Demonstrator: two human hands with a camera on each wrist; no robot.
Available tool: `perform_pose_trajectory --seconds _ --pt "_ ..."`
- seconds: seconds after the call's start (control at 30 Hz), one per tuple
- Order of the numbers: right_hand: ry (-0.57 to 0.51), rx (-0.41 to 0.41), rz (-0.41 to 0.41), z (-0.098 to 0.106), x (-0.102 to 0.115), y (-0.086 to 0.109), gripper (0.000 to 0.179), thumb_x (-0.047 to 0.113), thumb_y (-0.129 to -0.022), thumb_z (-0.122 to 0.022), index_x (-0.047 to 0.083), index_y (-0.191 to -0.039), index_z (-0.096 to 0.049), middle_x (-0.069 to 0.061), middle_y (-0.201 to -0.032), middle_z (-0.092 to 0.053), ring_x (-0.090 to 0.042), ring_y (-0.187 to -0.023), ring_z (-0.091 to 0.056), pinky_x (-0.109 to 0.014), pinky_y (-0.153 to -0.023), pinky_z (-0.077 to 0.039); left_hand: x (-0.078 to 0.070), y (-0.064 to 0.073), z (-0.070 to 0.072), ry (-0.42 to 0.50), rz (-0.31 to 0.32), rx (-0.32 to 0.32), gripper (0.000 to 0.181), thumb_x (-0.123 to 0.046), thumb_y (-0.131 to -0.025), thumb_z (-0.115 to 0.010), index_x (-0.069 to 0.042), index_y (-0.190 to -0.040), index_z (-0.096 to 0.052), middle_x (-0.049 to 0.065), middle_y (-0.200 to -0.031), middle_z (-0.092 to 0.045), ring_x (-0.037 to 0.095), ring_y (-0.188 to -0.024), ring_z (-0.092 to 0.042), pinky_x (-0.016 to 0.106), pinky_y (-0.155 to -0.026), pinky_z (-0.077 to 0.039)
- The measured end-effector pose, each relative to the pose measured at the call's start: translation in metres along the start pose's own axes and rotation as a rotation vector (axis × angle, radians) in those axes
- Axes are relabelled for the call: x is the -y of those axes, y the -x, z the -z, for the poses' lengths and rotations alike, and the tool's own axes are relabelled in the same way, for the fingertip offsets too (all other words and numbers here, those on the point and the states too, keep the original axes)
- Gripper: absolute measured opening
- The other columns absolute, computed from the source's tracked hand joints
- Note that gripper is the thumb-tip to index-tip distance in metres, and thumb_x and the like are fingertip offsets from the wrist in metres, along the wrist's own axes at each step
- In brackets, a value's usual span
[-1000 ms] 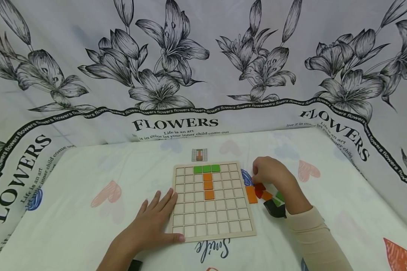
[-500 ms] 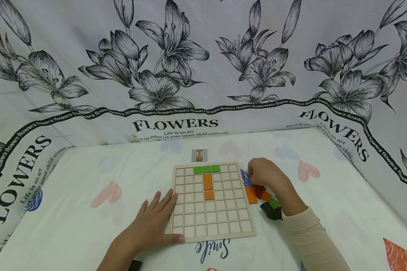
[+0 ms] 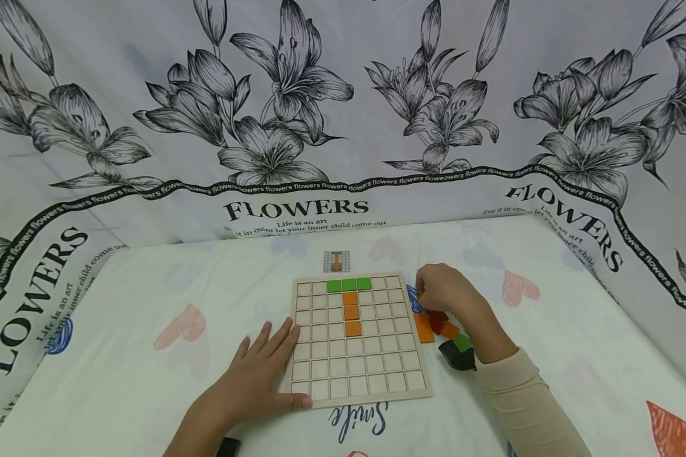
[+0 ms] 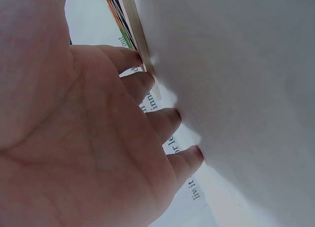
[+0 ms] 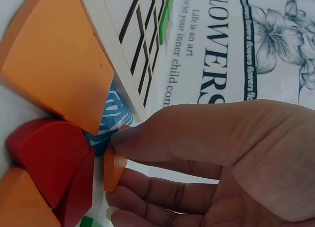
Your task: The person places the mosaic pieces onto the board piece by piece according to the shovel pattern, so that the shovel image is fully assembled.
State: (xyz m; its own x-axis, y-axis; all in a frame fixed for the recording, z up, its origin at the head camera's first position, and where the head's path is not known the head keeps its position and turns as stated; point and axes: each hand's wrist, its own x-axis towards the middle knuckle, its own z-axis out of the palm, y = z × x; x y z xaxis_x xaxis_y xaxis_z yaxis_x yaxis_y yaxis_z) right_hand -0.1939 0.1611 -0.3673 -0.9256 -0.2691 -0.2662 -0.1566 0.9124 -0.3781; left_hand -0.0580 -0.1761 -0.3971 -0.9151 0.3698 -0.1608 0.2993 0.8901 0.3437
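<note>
A square wooden grid board (image 3: 377, 383) lies on the cloth. Three green tiles (image 3: 349, 285) fill part of its top row, with three orange tiles (image 3: 351, 312) in a column below. My left hand (image 3: 251, 384) rests with fingers spread along the board's left edge, its thumb at the lower corner. Beyond the upper right edge, my right hand (image 3: 451, 292) pinches a small orange tile (image 5: 114, 170) between thumb and fingers, clear in the right wrist view. Next to it lie a larger orange piece (image 5: 61, 59) and red pieces (image 5: 49, 155).
Another orange piece (image 3: 449, 330) and a green piece (image 3: 463, 343) lie by the right wrist, partly covered by a black device (image 3: 457, 357) there. A small printed grid card (image 3: 336, 261) lies behind the board. Flower-printed fabric (image 3: 343, 127) hangs at the back.
My right hand has shifted slightly left towards the board, and more of the green piece shows beside the wrist. The left hand, the board and its tiles stay as they were.
</note>
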Motion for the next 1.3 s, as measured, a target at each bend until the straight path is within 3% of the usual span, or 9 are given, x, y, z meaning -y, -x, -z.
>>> perform_pose_trajectory --seconds 0.3,0.43,0.63,0.93,1.3 --pt "0.025 -0.029 0.063 -0.001 0.003 0.002 0.013 0.01 -0.08 -0.077 0.006 -0.09 -0.069 -0.004 -0.085 -0.064 -0.023 -0.074 -0.055 -0.037 -0.066 -0.052 0.001 -0.001 -0.001 0.007 0.007 0.003 0.118 -0.082 -0.072 -0.063 -0.01 -0.159 -0.029 0.007 -0.166 -0.019 0.043 -0.149 -0.013 0.07 -0.112 -0.013" --pt "-0.024 -0.008 0.109 -0.001 0.003 0.001 0.012 0.008 -0.082 -0.077 0.008 -0.092 -0.069 -0.004 -0.089 -0.063 -0.022 -0.076 -0.056 -0.037 -0.068 -0.052 0.001 0.0 -0.001 0.011 0.004 0.001 0.118 -0.082 -0.072 -0.063 -0.01 -0.159 -0.029 0.007 -0.166 -0.019 0.043 -0.149 -0.013 0.07 -0.112 -0.013" --pt "-0.195 0.037 0.165 -0.002 -0.001 -0.003 0.009 0.001 -0.085 -0.075 0.008 -0.091 -0.073 -0.004 -0.089 -0.065 -0.022 -0.079 -0.057 -0.035 -0.069 -0.053 0.0 0.0 0.0 0.012 0.002 0.001 0.117 -0.081 -0.073 -0.064 -0.01 -0.159 -0.029 0.007 -0.166 -0.019 0.043 -0.149 -0.012 0.07 -0.112 -0.013" --pt "-0.457 0.042 0.152 -0.004 -0.005 -0.009 0.012 0.0 -0.092 -0.069 0.002 -0.101 -0.076 -0.006 -0.094 -0.072 -0.021 -0.082 -0.066 -0.036 -0.078 -0.057 0.0 0.001 0.0 0.011 0.015 0.012 0.117 -0.08 -0.072 -0.066 -0.01 -0.159 -0.03 0.006 -0.166 -0.02 0.043 -0.149 -0.014 0.071 -0.112 -0.013" --pt "-0.76 0.155 0.158 -0.019 0.011 -0.011 0.007 0.005 -0.089 -0.075 0.001 -0.095 -0.076 -0.01 -0.093 -0.073 -0.027 -0.079 -0.073 -0.038 -0.078 -0.059 0.0 -0.001 -0.001 0.007 0.014 0.013 0.117 -0.081 -0.072 -0.065 -0.011 -0.159 -0.03 0.006 -0.166 -0.02 0.043 -0.149 -0.013 0.07 -0.112 -0.013"
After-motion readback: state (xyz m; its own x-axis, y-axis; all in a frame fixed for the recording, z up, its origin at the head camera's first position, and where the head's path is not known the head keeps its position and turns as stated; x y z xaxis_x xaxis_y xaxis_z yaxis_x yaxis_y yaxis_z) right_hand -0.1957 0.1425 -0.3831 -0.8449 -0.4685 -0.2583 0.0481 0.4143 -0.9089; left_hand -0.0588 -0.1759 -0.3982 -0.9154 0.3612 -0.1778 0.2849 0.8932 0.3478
